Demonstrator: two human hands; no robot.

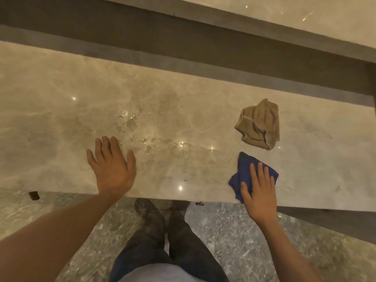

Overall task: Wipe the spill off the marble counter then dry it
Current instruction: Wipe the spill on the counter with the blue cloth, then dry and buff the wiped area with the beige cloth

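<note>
A beige marble counter runs across the view. Clear liquid from the spill glistens in small puddles near its middle. My left hand lies flat and empty on the counter, just left of the spill. My right hand rests flat on a blue cloth near the counter's front edge, fingers spread and not gripping. A crumpled tan cloth lies just beyond the blue one.
A dark recessed ledge borders the counter's far side, with a second marble surface beyond. Below the front edge are the grey stone floor and my legs and shoes.
</note>
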